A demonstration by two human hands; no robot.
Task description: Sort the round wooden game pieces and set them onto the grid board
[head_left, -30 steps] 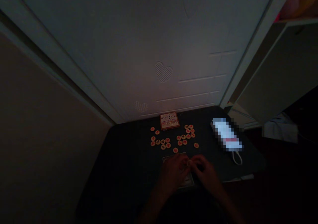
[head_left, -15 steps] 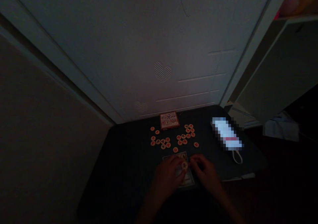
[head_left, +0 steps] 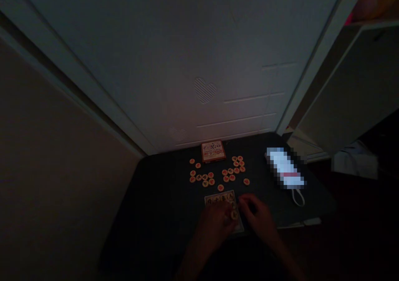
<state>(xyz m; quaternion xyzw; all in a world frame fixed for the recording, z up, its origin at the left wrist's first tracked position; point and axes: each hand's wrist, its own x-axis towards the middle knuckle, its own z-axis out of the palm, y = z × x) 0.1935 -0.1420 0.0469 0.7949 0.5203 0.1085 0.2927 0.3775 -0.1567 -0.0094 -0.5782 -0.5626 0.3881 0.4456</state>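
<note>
A shallow tray (head_left: 241, 225) lies at the table's near edge with a row of round Chinese chess pieces along its far side. My left hand (head_left: 215, 220) is over the tray, fingers closed on a Chinese chess piece (head_left: 234, 215) at its right side. The hand hides much of the tray. At the tray's right edge, my right hand (head_left: 257, 212) has its fingers curled and thumb and forefinger close together; whatever they may hold is hidden. Beyond the tray lie loose pieces with red or dark characters, among them a single piece (head_left: 220, 187) just past the rim.
Against the white panel (head_left: 174, 85) stands a small red-and-white box (head_left: 213, 151). A bright, pixelated phone-like object (head_left: 284, 166) with a looped strap (head_left: 298, 198) lies at the right of the dark table (head_left: 149, 198). Room light is dim.
My left hand has moved slightly toward me over the tray with a piece in its fingers, uncovering the far row of pieces. My right hand has hardly moved.
</note>
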